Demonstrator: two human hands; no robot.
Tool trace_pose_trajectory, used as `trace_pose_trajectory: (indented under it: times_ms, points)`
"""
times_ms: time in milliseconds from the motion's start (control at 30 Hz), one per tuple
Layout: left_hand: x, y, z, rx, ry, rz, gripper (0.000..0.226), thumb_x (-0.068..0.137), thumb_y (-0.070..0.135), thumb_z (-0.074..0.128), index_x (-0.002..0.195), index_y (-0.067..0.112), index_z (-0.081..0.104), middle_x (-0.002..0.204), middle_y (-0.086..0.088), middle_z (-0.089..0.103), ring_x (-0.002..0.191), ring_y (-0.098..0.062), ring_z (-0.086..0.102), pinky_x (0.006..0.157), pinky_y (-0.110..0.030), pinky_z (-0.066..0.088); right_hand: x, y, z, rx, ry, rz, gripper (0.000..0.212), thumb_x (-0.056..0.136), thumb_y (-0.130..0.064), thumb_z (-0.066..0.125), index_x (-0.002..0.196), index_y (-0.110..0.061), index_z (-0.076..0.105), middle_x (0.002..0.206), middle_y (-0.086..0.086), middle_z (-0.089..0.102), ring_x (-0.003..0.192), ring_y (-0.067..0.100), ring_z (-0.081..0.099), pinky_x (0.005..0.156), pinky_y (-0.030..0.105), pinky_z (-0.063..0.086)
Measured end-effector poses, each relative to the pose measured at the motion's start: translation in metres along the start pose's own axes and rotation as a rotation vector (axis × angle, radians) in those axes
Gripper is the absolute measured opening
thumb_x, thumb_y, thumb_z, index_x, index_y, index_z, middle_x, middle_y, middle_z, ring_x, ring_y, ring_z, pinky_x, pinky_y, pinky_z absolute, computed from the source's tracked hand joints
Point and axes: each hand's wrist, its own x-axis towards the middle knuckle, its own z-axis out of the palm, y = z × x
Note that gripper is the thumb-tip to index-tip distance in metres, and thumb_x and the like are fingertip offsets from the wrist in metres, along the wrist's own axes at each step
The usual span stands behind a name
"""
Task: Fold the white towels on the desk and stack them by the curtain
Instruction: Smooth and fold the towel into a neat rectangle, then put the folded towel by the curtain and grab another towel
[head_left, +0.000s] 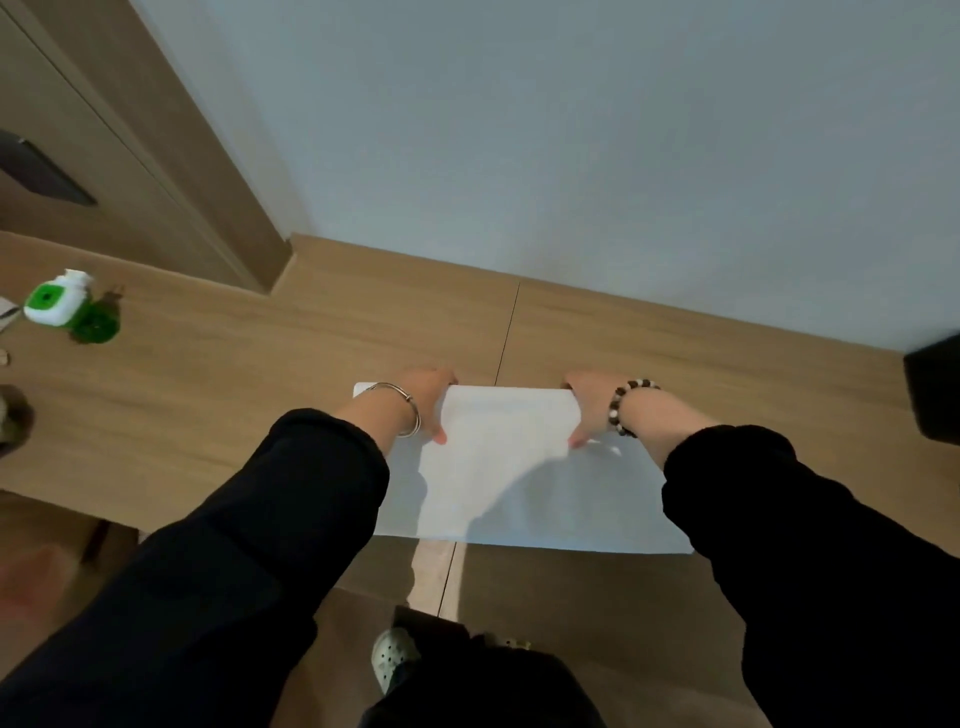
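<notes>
Pale wall (571, 156) is backing a wooden worktop (234, 395). One white towel (498, 467) is lying flat at centre; folding well is likely calling for even pulling, corners matching. At its 10 o'clock the left hand (426, 400), at 2 o'clock the right hand (587, 408): each grip is clamping the folded far edge.

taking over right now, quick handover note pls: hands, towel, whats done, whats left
Left hand: grips the far edge of the white towel, thumb on top.
Right hand: grips the same edge at the other end.
The towel lies spread on the desk, in front of the person; a green and white bottle stands far to the left.
Done: it looks mid-fold, with a lower layer peeking out by the left hand.
Left: finish the fold and stack it by the curtain. No curtain or stack is in view.
</notes>
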Motion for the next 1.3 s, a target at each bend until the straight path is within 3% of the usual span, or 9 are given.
trace_pose_trajectory:
  times_ms: [100, 267, 433, 567, 733, 867, 1133, 1300]
  points:
    - [-0.002, 0.008, -0.004, 0.102, -0.040, -0.064, 0.071, 0.069, 0.032, 0.081, 0.131, 0.015, 0.049, 0.125, -0.006, 0.058, 0.115, -0.026, 0.054, 0.094, -0.038, 0.047, 0.002, 0.001, -0.006, -0.054, -0.055, 0.012, 0.067, 0.058, -0.052, 0.080, 0.105, -0.010, 0.056, 0.096, 0.003, 0.066, 0.082, 0.023, 0.065, 0.075, 0.036, 0.056]
    - [-0.018, 0.003, -0.004, 0.038, -0.007, -0.075, 0.064, 0.074, 0.033, 0.077, 0.130, 0.015, 0.050, 0.123, -0.004, 0.056, 0.115, -0.026, 0.054, 0.083, -0.033, 0.045, 0.002, -0.018, -0.017, -0.174, -0.108, 0.013, 0.061, 0.060, -0.056, 0.079, 0.094, -0.010, 0.057, 0.089, 0.001, 0.064, 0.079, 0.021, 0.063, 0.065, 0.028, 0.051]
    - [-0.063, -0.048, 0.014, -0.070, 0.150, -0.172, 0.029, 0.070, 0.029, 0.070, 0.095, 0.022, 0.056, 0.084, 0.004, 0.053, 0.083, -0.022, 0.056, 0.062, -0.028, 0.040, 0.004, -0.082, -0.033, -0.273, -0.054, -0.071, 0.038, 0.071, -0.042, 0.074, 0.085, -0.010, 0.060, 0.084, 0.005, 0.067, 0.064, 0.019, 0.058, 0.051, 0.022, 0.042]
    - [-0.124, -0.110, 0.041, -0.166, 0.253, -0.380, 0.024, 0.069, 0.028, 0.064, 0.091, 0.026, 0.054, 0.074, 0.007, 0.048, 0.075, -0.022, 0.052, 0.061, -0.027, 0.039, 0.004, -0.175, -0.038, -0.406, 0.039, -0.237, 0.032, 0.069, -0.026, 0.068, 0.095, -0.008, 0.064, 0.086, 0.007, 0.069, 0.058, 0.019, 0.056, 0.045, 0.018, 0.038]
    - [-0.227, -0.195, 0.085, -0.265, 0.346, -0.684, 0.023, 0.072, 0.031, 0.061, 0.095, 0.029, 0.058, 0.080, 0.007, 0.053, 0.076, -0.020, 0.052, 0.064, -0.028, 0.043, -0.016, -0.319, -0.023, -0.552, 0.138, -0.481, 0.028, 0.059, -0.026, 0.074, 0.071, -0.016, 0.051, 0.067, 0.000, 0.059, 0.054, 0.015, 0.057, 0.045, 0.019, 0.041]
    - [-0.327, -0.254, 0.136, -0.360, 0.408, -0.937, 0.020, 0.073, 0.031, 0.061, 0.093, 0.030, 0.062, 0.070, 0.009, 0.050, 0.069, -0.019, 0.053, 0.058, -0.027, 0.040, -0.047, -0.445, 0.012, -0.634, 0.220, -0.693, 0.013, 0.070, -0.024, 0.066, 0.070, -0.016, 0.055, 0.062, -0.002, 0.056, 0.051, 0.014, 0.053, 0.042, 0.020, 0.033]
    - [-0.511, -0.325, 0.263, -0.494, 0.436, -1.308, 0.022, 0.079, 0.036, 0.058, 0.095, 0.024, 0.066, 0.079, 0.003, 0.059, 0.072, -0.022, 0.056, 0.062, -0.029, 0.042, -0.124, -0.638, 0.133, -0.729, 0.270, -1.019, 0.016, 0.084, -0.022, 0.052, 0.069, -0.017, 0.055, 0.062, -0.001, 0.058, 0.052, 0.016, 0.055, 0.045, 0.023, 0.036]
    - [-0.581, -0.335, 0.341, -0.558, 0.480, -1.469, 0.027, 0.082, 0.038, 0.056, 0.101, 0.023, 0.066, 0.100, -0.005, 0.068, 0.091, -0.027, 0.064, 0.068, -0.030, 0.044, -0.162, -0.721, 0.199, -0.855, 0.281, -1.207, 0.018, 0.088, -0.026, 0.049, 0.078, -0.017, 0.061, 0.063, -0.003, 0.054, 0.054, 0.016, 0.052, 0.045, 0.024, 0.030]
